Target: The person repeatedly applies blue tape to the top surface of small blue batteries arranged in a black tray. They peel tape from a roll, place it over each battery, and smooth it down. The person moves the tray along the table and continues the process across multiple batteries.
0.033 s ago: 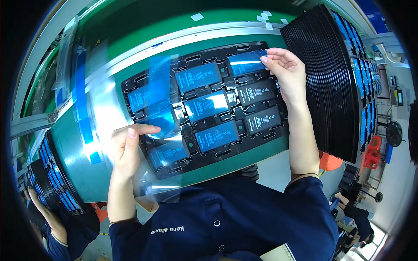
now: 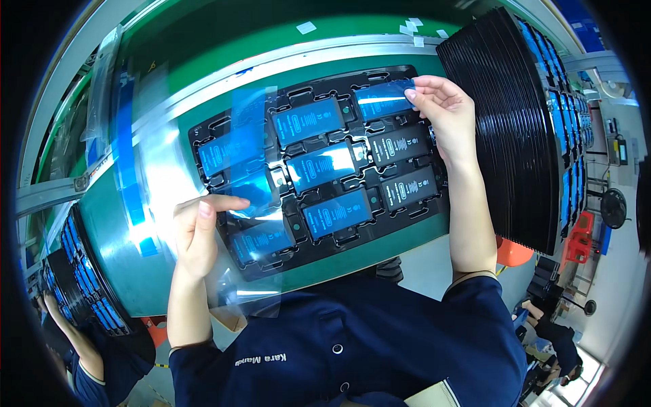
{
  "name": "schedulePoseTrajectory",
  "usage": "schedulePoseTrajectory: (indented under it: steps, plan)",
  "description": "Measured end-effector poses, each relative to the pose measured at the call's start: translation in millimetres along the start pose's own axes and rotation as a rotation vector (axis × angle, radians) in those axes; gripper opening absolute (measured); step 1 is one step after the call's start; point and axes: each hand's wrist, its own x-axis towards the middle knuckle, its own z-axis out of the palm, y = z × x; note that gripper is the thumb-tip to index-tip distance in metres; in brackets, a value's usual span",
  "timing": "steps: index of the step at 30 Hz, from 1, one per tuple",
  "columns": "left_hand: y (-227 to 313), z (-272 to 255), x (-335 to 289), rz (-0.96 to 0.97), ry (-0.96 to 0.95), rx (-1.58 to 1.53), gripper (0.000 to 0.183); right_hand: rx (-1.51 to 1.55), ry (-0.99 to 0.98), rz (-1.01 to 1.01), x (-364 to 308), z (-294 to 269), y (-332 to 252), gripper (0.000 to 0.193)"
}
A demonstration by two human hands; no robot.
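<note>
A black moulded tray point(image 2: 424, 209) holds several flat phone batteries in rows. Blue film covers most of them, while two at the right, one of them this battery point(image 2: 410, 186), look dark and bare. At the far right corner, my right hand point(image 2: 444, 108) pinches the edge of a blue film point(image 2: 383, 102) lying over a battery. My left hand point(image 2: 196, 234) is at the tray's left side, index finger stretched over the batteries and thumb bent close to it. It appears to hold a clear plastic sheet point(image 2: 254, 288) with blue strips, which overlaps the tray's left column; its hidden fingers do not show.
A tall stack of black trays point(image 2: 502, 136) stands at the right, and another stack point(image 2: 91, 285) at the left. Small white pieces point(image 2: 410, 27) lie beyond the metal rail point(image 2: 325, 51) on the green bench. A co-worker's arm point(image 2: 74, 332) shows at lower left.
</note>
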Motion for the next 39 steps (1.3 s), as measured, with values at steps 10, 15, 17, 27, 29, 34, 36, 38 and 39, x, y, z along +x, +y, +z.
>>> schedulePoseTrajectory:
  steps: [10,15,17,27,29,34,36,38,39]
  plan:
    - [1.9,-1.3,-0.2,0.064,0.002,-0.029,0.050,-0.034,0.007,0.014,0.1,-0.3,0.5,0.021]
    - [2.9,-1.1,0.7,0.066,0.013,-0.016,0.049,-0.031,0.005,0.019,0.5,-0.6,1.0,0.023]
    - [4.4,-1.4,0.9,0.065,0.006,-0.006,0.049,-0.029,0.003,0.019,0.3,-0.9,1.0,0.023]
    - [3.8,-1.2,0.8,0.053,0.002,0.001,0.051,-0.044,-0.013,0.014,0.8,-0.8,1.8,0.023]
    - [4.6,-0.8,0.7,0.053,0.009,-0.006,0.048,-0.050,-0.016,0.010,1.0,0.0,2.8,0.023]
    - [9.4,-2.4,1.1,-0.011,-0.019,0.040,0.021,-0.118,-0.018,-0.042,-0.4,1.2,5.2,0.022]
    - [10.1,0.6,1.8,0.016,-0.005,0.060,0.009,-0.190,-0.005,-0.079,-1.2,1.7,9.2,0.025]
    - [10.1,3.5,1.2,0.028,0.007,0.056,0.007,-0.376,0.024,-0.189,-2.8,4.3,5.6,0.029]
    - [8.7,4.9,0.3,0.027,0.009,0.040,0.010,-0.527,0.047,-0.279,-5.4,5.7,0.1,0.032]
